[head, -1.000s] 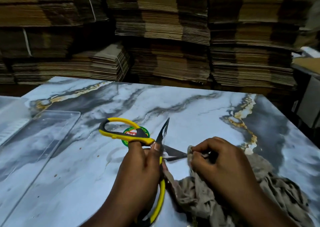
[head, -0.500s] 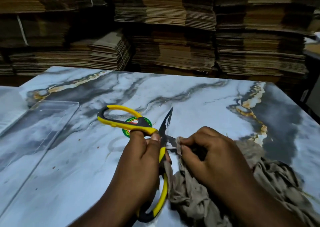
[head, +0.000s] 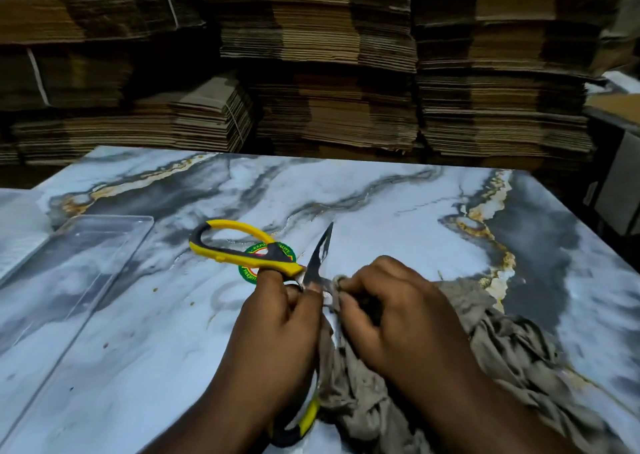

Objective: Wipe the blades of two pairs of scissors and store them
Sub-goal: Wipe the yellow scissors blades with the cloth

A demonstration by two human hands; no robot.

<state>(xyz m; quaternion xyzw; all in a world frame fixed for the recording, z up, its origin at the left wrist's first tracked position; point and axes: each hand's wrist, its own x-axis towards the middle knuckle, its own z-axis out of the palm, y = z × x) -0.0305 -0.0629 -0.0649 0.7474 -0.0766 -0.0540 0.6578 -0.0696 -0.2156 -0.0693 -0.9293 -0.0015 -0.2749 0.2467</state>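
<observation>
Yellow-handled steel scissors (head: 273,266) were splayed open, left hand (head: 277,325) grip closed at the pivot, so right hand (head: 391,311), pinching grey-brown cloth (head: 502,349), reached one blade.

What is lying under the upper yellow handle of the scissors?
A round green sticker on the marble table shows under the handle. The handle and the left hand cover its middle and lower edge.

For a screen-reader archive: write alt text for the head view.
Left hand holds open yellow-and-black-handled scissors while right hand rubs a crumpled grey-brown cloth along one blade, over a blue-grey marble-patterned table. Flattened cardboard stacks fill the background.
</observation>
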